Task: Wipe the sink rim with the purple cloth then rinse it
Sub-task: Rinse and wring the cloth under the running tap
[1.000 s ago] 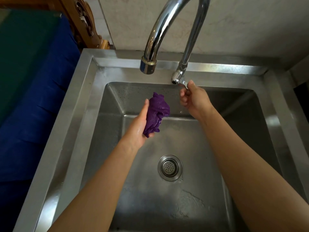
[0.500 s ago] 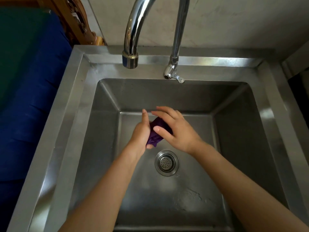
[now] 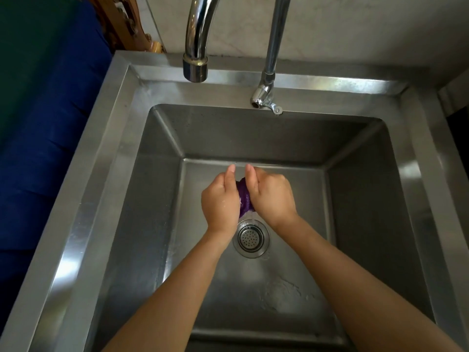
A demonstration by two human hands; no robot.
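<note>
The purple cloth (image 3: 244,200) is bunched into a tight wad between both hands, low inside the steel sink basin and just above the drain (image 3: 250,238). My left hand (image 3: 220,203) grips its left side and my right hand (image 3: 270,198) grips its right side, fists closed around it. Most of the cloth is hidden by my fingers. A little water drips from the cloth onto the drain. The sink rim (image 3: 101,153) frames the basin. No water runs from the faucet spout (image 3: 195,69).
The faucet lever (image 3: 275,109) sits at the back rim beside the tap's upright pipe (image 3: 272,47). A blue and green covered surface (image 3: 45,123) lies left of the sink. A pale wall runs behind, with carved wood (image 3: 121,24) at the back left.
My right hand left the faucet lever and came down onto the cloth. Both hands have sunk lower into the basin and closed tightly on the cloth, squeezing it over the drain.
</note>
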